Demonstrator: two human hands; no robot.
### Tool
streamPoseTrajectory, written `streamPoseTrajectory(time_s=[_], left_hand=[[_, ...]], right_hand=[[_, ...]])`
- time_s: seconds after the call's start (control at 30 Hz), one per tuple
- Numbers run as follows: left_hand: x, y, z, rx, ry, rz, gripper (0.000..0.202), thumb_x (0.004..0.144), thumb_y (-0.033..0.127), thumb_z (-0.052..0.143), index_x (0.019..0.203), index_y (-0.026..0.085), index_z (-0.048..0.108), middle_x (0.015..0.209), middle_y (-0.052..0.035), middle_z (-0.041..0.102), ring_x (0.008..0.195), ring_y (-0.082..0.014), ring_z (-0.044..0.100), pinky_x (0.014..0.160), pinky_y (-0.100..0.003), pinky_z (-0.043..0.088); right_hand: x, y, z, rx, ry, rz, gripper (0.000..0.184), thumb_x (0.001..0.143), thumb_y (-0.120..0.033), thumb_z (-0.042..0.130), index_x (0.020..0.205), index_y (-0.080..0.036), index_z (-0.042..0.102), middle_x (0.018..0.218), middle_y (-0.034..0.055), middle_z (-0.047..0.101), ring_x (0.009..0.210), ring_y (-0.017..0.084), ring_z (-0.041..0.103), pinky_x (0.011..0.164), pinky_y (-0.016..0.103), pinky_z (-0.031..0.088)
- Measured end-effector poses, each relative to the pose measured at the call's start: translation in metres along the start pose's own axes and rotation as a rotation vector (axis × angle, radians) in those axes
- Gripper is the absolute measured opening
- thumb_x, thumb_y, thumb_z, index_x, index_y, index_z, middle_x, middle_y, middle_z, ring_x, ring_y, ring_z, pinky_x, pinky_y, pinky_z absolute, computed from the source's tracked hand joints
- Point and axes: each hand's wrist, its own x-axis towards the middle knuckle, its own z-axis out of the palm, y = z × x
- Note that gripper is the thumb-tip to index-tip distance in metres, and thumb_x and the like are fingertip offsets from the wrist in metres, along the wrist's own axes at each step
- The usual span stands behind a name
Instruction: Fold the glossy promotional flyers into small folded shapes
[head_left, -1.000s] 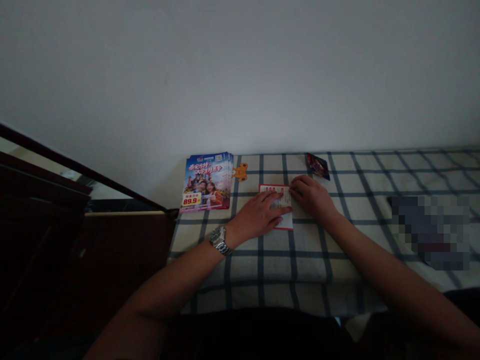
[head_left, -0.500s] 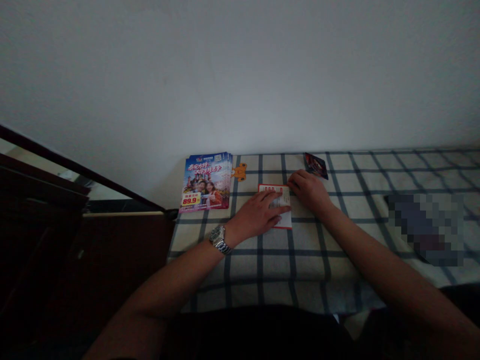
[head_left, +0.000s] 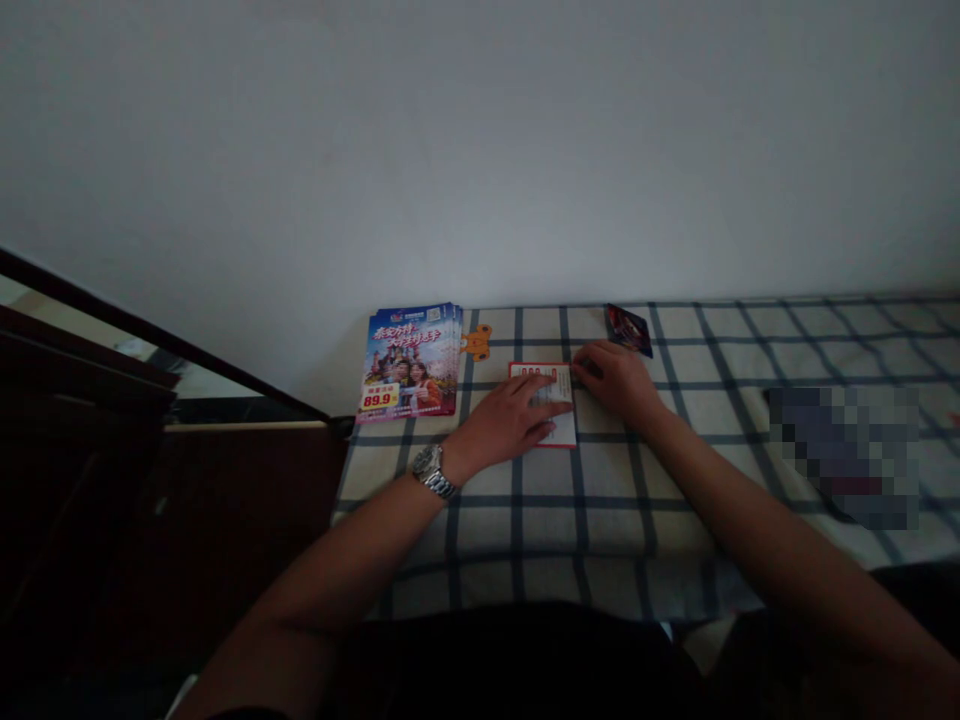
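Observation:
A folded flyer [head_left: 562,432], white with a red border and small print, lies on the checked cloth in front of me. My left hand [head_left: 506,420], with a metal watch [head_left: 433,471] at its wrist, rests flat on it. The fingers are spread and cover much of the print. At the flyer's upper right corner is my right hand [head_left: 616,380], its fingers curled and the fingertips closed at the edge. To the left lies a stack of colourful flyers [head_left: 409,362], the top one marked 89.9.
A bear-shaped brown cutout [head_left: 478,342] sits beside the stack. Near the wall [head_left: 480,150] lies a small dark picture card [head_left: 628,328]. A blurred-out dark object [head_left: 844,455] is at the right. The checked cloth [head_left: 487,530] ends at the left by a dark wooden piece [head_left: 247,520].
The whole view has shifted slightly. Both hands stay at the folded flyer, with the left still flat on it and the right at its upper right corner.

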Motion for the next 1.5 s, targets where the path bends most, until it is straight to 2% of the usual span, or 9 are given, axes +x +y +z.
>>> streamPoseTrajectory(time_s=[0.17, 0.4, 0.57, 0.9, 1.2, 1.5], left_hand=[[0.002, -0.009, 0.003, -0.002, 0.009, -0.016, 0.04, 0.106, 0.036, 0.053, 0.145, 0.031, 0.057, 0.154, -0.0095, 0.046, 0.144, -0.0289, 0.044, 0.12, -0.051, 0.042], [0.003, -0.008, 0.004, -0.031, 0.003, -0.064, 0.042, 0.102, 0.039, 0.06, 0.139, 0.018, 0.056, 0.151, -0.013, 0.05, 0.143, -0.0292, 0.046, 0.121, -0.048, 0.041], [0.003, -0.007, 0.003, -0.08, 0.014, -0.07, 0.038, 0.101, 0.037, 0.06, 0.136, 0.022, 0.056, 0.152, -0.0117, 0.051, 0.144, -0.0287, 0.047, 0.122, -0.049, 0.041], [0.002, -0.007, 0.005, -0.08, 0.021, -0.076, 0.037, 0.102, 0.036, 0.06, 0.134, 0.02, 0.056, 0.154, -0.0121, 0.049, 0.144, -0.0285, 0.046, 0.122, -0.048, 0.041], [0.002, -0.007, 0.005, -0.086, 0.024, -0.074, 0.039, 0.101, 0.035, 0.061, 0.137, 0.02, 0.054, 0.152, -0.0122, 0.051, 0.144, -0.0289, 0.047, 0.121, -0.048, 0.042], [0.001, -0.008, 0.007, -0.068, 0.04, -0.073, 0.039, 0.103, 0.04, 0.057, 0.136, 0.02, 0.055, 0.152, -0.0121, 0.051, 0.143, -0.0288, 0.048, 0.121, -0.048, 0.042]], right_hand=[[-0.011, -0.01, 0.0, 0.023, 0.017, -0.051, 0.007, 0.097, -0.024, 0.064, 0.098, -0.022, 0.07, 0.107, 0.009, 0.076, 0.1, 0.029, 0.068, 0.089, 0.043, 0.052], [-0.013, -0.014, 0.004, 0.006, 0.022, -0.072, 0.005, 0.095, -0.025, 0.067, 0.096, -0.022, 0.072, 0.113, 0.0095, 0.075, 0.103, 0.029, 0.067, 0.094, 0.045, 0.052], [-0.014, -0.013, 0.005, 0.006, 0.026, -0.051, 0.005, 0.092, -0.025, 0.072, 0.095, -0.021, 0.072, 0.114, 0.0098, 0.074, 0.104, 0.03, 0.067, 0.093, 0.045, 0.052], [-0.029, -0.011, 0.002, 0.016, -0.005, -0.085, 0.013, 0.089, -0.025, 0.076, 0.102, -0.021, 0.073, 0.125, 0.0113, 0.072, 0.114, 0.032, 0.067, 0.101, 0.051, 0.054], [-0.047, -0.021, -0.007, 0.006, -0.067, -0.127, 0.02, 0.09, -0.03, 0.078, 0.108, -0.023, 0.073, 0.129, 0.0118, 0.069, 0.121, 0.033, 0.064, 0.105, 0.053, 0.054], [-0.066, -0.03, -0.012, -0.002, -0.11, -0.157, 0.022, 0.09, -0.03, 0.077, 0.111, -0.023, 0.072, 0.132, 0.0115, 0.07, 0.123, 0.033, 0.064, 0.105, 0.053, 0.055]])
